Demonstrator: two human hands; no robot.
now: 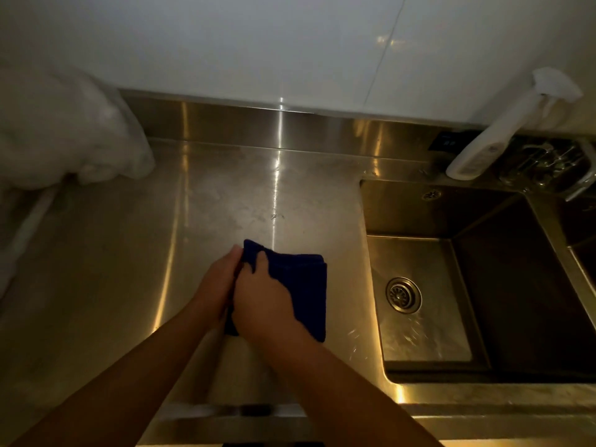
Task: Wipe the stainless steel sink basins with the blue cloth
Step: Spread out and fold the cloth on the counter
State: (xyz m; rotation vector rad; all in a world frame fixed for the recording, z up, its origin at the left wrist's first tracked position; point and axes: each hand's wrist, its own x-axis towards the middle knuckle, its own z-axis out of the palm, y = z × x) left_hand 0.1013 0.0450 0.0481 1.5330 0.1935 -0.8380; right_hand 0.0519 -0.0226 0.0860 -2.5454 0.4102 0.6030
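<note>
Two hands meet on the folded blue cloth (300,285). The left hand (216,282) pinches its upper left corner with its fingertips (237,253). The right hand (263,304) grips the cloth just beside them, thumb curled over the top face and the other fingers hidden underneath. The cloth spreads to the right of the fingers, over the steel counter (225,195); whether it touches the steel I cannot tell. Further right lies the sink basin (419,333) with its round drain (403,295), and the cloth is outside it. Beyond the fingers, far right, a white spray bottle (493,137) stands at the basin's back edge. Far left sits a crumpled white plastic bag (64,130).
</note>
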